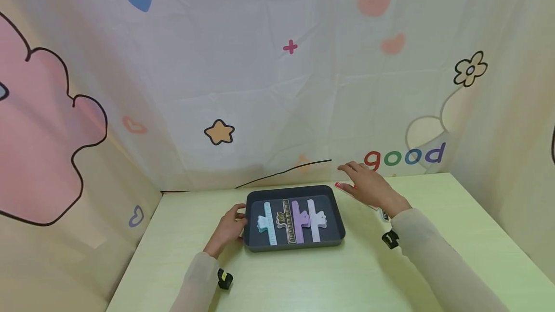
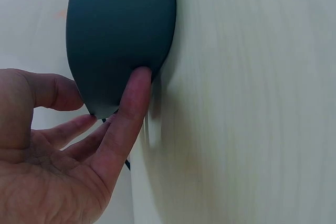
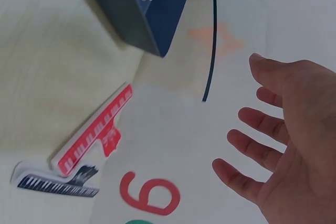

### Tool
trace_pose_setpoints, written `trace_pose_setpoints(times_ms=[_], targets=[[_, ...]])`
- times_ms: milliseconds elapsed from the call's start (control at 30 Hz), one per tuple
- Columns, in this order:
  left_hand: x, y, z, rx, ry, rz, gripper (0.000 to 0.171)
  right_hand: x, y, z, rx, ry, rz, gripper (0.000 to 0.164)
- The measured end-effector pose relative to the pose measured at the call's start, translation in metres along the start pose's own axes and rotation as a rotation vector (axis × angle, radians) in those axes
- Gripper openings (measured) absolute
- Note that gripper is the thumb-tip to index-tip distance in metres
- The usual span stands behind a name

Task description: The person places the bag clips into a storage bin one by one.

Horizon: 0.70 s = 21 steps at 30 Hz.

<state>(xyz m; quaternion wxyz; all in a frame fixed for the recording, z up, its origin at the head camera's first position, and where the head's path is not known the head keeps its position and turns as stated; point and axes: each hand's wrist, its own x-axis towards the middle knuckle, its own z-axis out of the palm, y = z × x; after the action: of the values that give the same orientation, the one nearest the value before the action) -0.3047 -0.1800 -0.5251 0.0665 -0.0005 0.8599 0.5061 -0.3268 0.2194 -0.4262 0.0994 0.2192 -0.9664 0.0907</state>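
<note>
A dark rectangular tray (image 1: pixel 295 246) rests on the table, holding a light-blue clip (image 1: pixel 270 225), a dark clip with a piano-key pattern (image 1: pixel 285 220), a purple clip (image 1: pixel 297 223) and a white clip (image 1: pixel 315 220) in a row. My left hand (image 1: pixel 231 227) holds the tray's left side; in the left wrist view one finger presses the tray's outer wall (image 2: pixel 121 30) and others sit at the rim. Right of the tray my right hand (image 1: pixel 366 184) hovers with fingers spread, holding nothing. Below it on the table lie a red clip (image 3: pixel 97 132) and a black-and-white piano-key clip (image 3: pixel 58 186).
A pale green table (image 1: pixel 282 283) bears everything, its back edge meeting a hanging cloth (image 1: pixel 260 85) printed with hearts, a star and the word "good". Similar cloth (image 1: pixel 39 134) stands along the left side.
</note>
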Motion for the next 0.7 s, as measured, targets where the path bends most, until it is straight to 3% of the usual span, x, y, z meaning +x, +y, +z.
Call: trace_pose_setpoints(times_ms=[700], targets=[[0.0,0.001,-0.001,0.004,-0.004,-0.002,0.05,-0.025,0.058,0.012,0.017,-0.105,0.119,0.06]])
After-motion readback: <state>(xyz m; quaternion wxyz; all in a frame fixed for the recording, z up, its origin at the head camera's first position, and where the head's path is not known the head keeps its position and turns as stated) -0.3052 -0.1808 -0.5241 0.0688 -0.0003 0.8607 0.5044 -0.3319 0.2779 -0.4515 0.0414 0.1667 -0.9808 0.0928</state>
